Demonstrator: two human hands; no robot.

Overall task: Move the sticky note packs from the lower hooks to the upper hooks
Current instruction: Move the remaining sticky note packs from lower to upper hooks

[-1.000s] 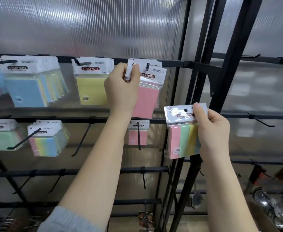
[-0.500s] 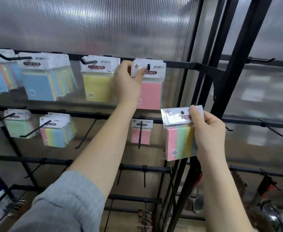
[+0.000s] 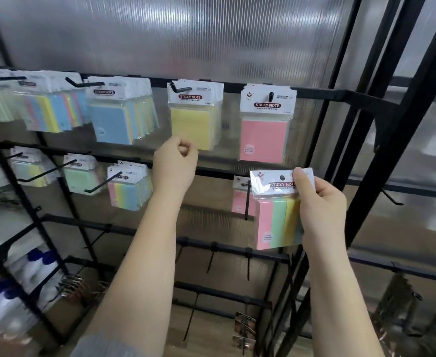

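One striped pack (image 3: 280,210) pinched in my right hand (image 3: 320,204); left hand (image 3: 174,163) curled on nothing, below the yellow pack (image 3: 193,117), pink pack (image 3: 264,124) up to its right.

"sticky note" on pack headers (image 3: 267,105)

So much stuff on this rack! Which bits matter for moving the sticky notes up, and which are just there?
Part of the job:
striped pack held by the right hand
left hand, holding nothing
pink pack on an upper hook
small pink pack on a lower hook

Just there:
white bottles
metal clips
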